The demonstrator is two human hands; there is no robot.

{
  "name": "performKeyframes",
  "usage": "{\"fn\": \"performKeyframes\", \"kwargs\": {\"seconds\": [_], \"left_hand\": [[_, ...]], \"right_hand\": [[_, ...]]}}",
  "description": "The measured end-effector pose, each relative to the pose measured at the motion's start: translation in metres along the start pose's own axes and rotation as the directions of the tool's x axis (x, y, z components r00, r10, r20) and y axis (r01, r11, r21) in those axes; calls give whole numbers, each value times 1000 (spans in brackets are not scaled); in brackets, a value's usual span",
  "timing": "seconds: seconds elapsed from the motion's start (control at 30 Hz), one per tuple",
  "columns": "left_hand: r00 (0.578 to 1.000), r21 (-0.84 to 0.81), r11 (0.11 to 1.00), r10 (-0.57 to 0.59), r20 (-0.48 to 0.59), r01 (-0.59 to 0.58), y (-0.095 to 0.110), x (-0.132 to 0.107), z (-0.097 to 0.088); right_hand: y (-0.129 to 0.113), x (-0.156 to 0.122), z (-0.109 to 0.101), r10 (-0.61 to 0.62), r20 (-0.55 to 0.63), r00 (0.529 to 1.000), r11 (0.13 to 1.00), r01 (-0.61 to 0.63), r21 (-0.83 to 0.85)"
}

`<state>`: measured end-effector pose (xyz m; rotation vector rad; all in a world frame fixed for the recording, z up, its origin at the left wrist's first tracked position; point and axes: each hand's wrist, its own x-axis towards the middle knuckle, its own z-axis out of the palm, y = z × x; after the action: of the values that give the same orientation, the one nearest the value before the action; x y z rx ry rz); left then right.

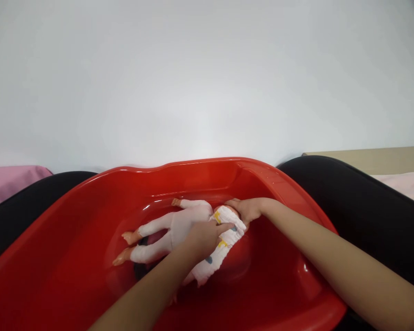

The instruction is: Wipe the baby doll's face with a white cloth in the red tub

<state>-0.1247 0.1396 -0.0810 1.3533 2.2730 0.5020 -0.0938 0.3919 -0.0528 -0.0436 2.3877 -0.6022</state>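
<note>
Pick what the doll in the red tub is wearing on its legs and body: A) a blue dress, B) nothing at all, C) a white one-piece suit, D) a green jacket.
C: the doll lies in the red tub in a white suit down to its bare feet, with the left hand pressing a patterned white cloth on it.

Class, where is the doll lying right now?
The doll lies in the middle of the red tub, feet pointing left, under the left hand, with the right hand at its head.

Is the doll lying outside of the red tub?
No, the doll lies inside the red tub, with the left hand and right hand on it.
</note>
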Motion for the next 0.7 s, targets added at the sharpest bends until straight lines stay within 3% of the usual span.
{"fn": "performKeyframes", "kwargs": {"seconds": [0.23,0.43,0.6,0.7], "left_hand": [[998,235,972,-23,63,8,1,5,-4],[999,196,980,26,-40,-17,-7,7,5],[999,126,992,1,-45,4,-8,6,6],[997,76,995,68,-21,-66,-2,6,10]], "right_hand": [[-4,-2,-1,10,-8,1000,1000,-10,-22],[-8,-4,-1,34,-19,999,999,-34,-36],[-8,-5,-2,36,-17,999,998,-36,-47],[-7,-3,-1,41,-12,999,998,-41,-46]]}}
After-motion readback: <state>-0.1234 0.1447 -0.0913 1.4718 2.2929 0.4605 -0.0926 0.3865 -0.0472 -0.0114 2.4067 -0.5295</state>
